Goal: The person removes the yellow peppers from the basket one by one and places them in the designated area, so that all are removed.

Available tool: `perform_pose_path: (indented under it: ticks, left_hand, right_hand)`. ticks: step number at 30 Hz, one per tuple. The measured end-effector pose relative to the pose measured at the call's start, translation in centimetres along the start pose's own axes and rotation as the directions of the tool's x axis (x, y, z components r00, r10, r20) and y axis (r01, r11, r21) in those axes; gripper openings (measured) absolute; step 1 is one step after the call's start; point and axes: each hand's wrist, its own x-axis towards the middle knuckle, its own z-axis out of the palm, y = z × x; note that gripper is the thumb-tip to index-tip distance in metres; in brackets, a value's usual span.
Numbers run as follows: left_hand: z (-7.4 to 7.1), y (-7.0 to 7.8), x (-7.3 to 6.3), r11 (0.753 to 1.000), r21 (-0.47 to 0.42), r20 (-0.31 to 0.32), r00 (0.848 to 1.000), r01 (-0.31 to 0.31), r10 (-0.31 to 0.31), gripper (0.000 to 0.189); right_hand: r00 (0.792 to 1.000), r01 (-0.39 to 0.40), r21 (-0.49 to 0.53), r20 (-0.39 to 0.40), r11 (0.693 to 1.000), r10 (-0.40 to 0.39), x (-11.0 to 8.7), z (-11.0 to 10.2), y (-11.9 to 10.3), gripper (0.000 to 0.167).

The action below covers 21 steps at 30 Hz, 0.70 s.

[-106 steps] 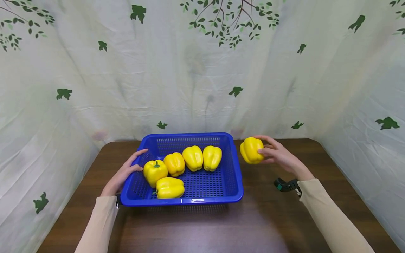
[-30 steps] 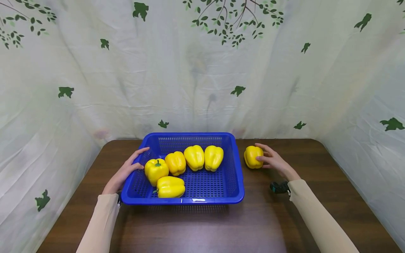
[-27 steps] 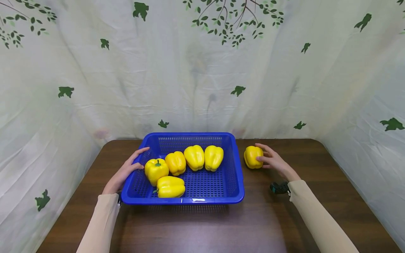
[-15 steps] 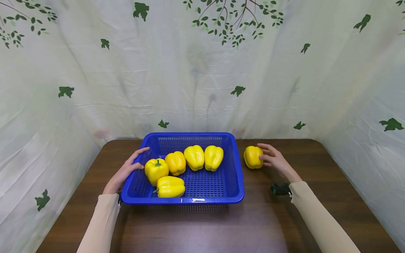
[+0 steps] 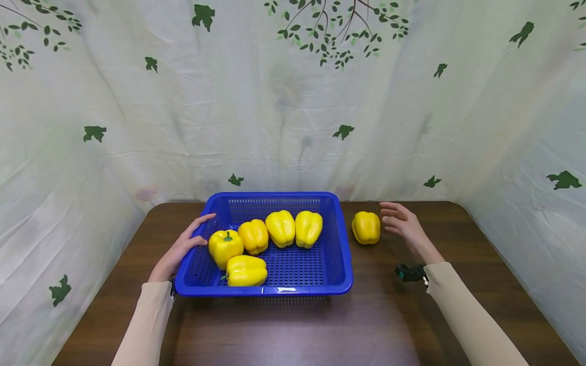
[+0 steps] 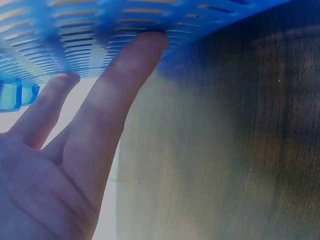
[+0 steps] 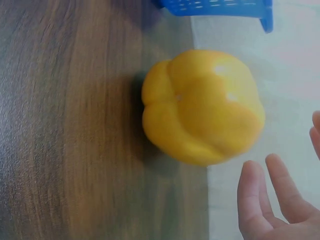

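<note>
From where I sit, I count five yellow peppers inside the blue basket (image 5: 311,290): an upright one with its stem showing (image 5: 226,249), one lying on its side (image 5: 246,271) at the near left, and three in a row along the far side. A sixth, the lone pepper (image 5: 366,227), sits on the worktop (image 5: 284,330) just right of the basket, apart from it. I'd judge the sorting to be partway, with one pepper separated from five, but this moment alone doesn't tell me which way they are going.

My left hand (image 5: 180,246) holds the basket's left rim, steadying it, I think. My right hand (image 5: 403,226) is empty, fingers loosely spread, near the lone pepper and not touching it.

Some of this I can't make out. The overhead view hides the left fingers under the rim; the left wrist view shows two against the slatted wall, blurred. In the right wrist view the hand is cut off at the corner. I see no stem on the lone pepper.
</note>
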Motion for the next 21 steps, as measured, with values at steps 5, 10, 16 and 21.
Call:
perform_pose_path:
  ticks: [5,10,16,21]
  left_hand:
    - [0.0,0.0,0.0,1.0,-0.001,-0.001,1.0,-0.003,0.003,0.066]
    - [0.1,0.0,0.0,1.0,0.005,-0.004,1.0,-0.007,0.007,0.065]
    - [0.1,0.0,0.0,1.0,0.007,-0.009,1.0,-0.009,0.009,0.066]
    - [0.1,0.0,0.0,1.0,0.005,-0.008,1.0,-0.01,0.01,0.065]
  right_hand:
    - [1.0,0.021,0.001,-0.008,1.0,-0.021,0.0,0.1,-0.4,0.044]
    - [0.999,0.042,0.021,-0.004,0.999,-0.042,0.1,0.7,-1.1,0.045]
    - [0.999,0.041,0.045,0.012,0.998,-0.041,0.4,1.8,-2.0,0.043]
    - [0.998,0.046,0.071,0.038,0.996,-0.049,0.6,3.0,-2.8,0.041]
